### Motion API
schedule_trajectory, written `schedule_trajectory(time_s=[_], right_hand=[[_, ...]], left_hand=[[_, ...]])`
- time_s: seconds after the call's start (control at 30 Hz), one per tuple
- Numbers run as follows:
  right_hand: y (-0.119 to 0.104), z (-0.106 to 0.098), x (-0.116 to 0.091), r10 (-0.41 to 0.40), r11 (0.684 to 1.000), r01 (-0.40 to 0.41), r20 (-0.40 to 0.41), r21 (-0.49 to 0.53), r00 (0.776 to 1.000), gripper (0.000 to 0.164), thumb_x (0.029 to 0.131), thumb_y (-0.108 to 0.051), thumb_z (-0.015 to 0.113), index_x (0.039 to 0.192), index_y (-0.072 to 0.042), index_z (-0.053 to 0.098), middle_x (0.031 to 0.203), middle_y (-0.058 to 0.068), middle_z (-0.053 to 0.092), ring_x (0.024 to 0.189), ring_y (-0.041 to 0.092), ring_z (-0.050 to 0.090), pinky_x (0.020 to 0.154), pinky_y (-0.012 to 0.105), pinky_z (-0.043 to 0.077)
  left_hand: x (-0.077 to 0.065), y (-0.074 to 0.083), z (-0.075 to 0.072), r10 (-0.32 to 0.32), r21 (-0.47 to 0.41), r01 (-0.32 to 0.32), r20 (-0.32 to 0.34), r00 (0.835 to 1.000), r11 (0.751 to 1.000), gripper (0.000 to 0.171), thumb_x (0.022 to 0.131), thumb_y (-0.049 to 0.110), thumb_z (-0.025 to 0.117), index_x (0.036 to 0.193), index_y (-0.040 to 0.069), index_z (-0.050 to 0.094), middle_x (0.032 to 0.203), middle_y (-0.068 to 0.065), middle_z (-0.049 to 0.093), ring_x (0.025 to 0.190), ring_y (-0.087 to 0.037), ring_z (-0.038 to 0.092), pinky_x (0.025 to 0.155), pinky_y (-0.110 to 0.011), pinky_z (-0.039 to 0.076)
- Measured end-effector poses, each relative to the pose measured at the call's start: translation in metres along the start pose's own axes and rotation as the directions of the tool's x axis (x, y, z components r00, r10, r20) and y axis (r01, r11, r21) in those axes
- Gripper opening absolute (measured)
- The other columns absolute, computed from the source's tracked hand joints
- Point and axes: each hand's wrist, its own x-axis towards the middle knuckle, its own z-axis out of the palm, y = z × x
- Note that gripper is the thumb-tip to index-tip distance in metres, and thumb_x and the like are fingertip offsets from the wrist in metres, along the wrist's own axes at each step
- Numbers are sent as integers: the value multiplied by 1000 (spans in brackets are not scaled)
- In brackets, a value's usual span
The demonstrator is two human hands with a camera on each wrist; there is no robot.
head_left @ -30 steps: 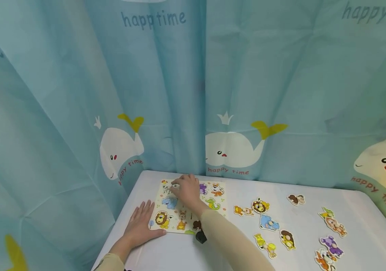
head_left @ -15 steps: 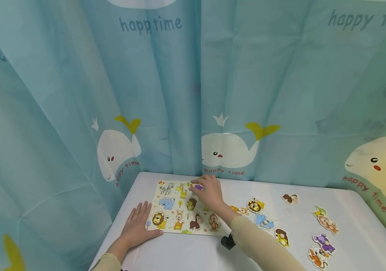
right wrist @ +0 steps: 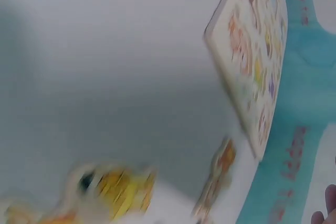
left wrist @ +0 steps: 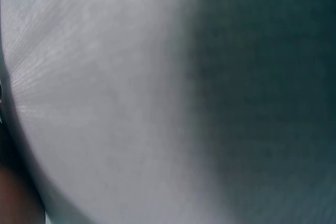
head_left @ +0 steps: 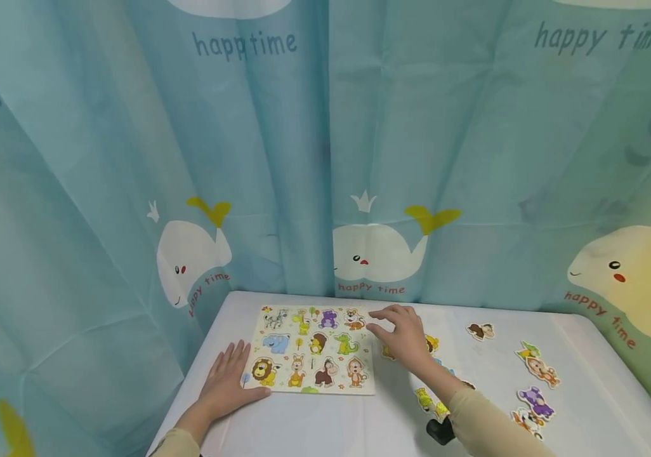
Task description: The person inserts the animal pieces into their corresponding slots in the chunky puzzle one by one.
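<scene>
Fingers of the right hand [head_left: 402, 334] are parted, nothing gripped; the puzzle board [head_left: 331, 343] is seen just left of them, flanked by the outspread left hand [head_left: 226, 382].

PASS between lion piece [head_left: 432, 343] and monkey piece [head_left: 542, 372] | BLOCK left grip [head_left: 226, 381] beside board [head_left: 337, 391] | BLOCK curtain [head_left: 280, 139] behind

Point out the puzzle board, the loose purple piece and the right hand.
Puzzle board [head_left: 331, 348], head view: bare surface near its middle.
Loose purple piece [head_left: 536, 404], head view: middle of its body.
Right hand [head_left: 405, 336], head view: back of the hand.
</scene>
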Motion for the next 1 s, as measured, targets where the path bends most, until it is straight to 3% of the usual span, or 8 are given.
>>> schedule_trajectory(time_s=[0.2, 0.47, 0.77, 1.0], right_hand=[[22, -33, -9, 44, 999, -44, -24, -15, 999, 28, 92, -31, 78, 115, -14, 78, 113, 4, 70, 110, 27, 51, 94, 54, 39], [40, -63, -18, 62, 996, -64, -25, -55, 998, 31, 95, -35, 75, 119, -15, 77, 116, 6, 70, 116, 31, 50, 97, 58, 39], [52, -82, -35, 77, 992, -80, -34, -98, 996, 31, 94, -30, 77, 119, -12, 77, 112, 7, 70, 116, 33, 51, 93, 57, 42], [61, -89, -52, 104, 986, -108, -37, -124, 994, 30, 94, -26, 78, 119, -11, 77, 111, 9, 71, 113, 33, 53, 96, 58, 40]], left_hand=[[-1, 2, -1, 20, -17, -20, -4, 1000, 1000, 123, 75, 70, 76, 158, -6, 26, 164, -29, 19, 153, -48, 9, 123, -62, 1], [3, 0, -1, 5, 22, -6, 14, 1000, 1000, 125, 75, 73, 74, 159, -5, 24, 166, -27, 17, 153, -47, 8, 124, -61, 3], [3, 3, -8, -35, 49, 31, 75, 997, 998, 125, 77, 71, 74, 161, -4, 19, 168, -25, 13, 154, -46, 4, 124, -59, 1], [2, 3, -8, -39, 63, 34, 80, 996, 997, 125, 77, 71, 73, 161, -4, 20, 167, -25, 14, 154, -46, 5, 124, -60, 2]])
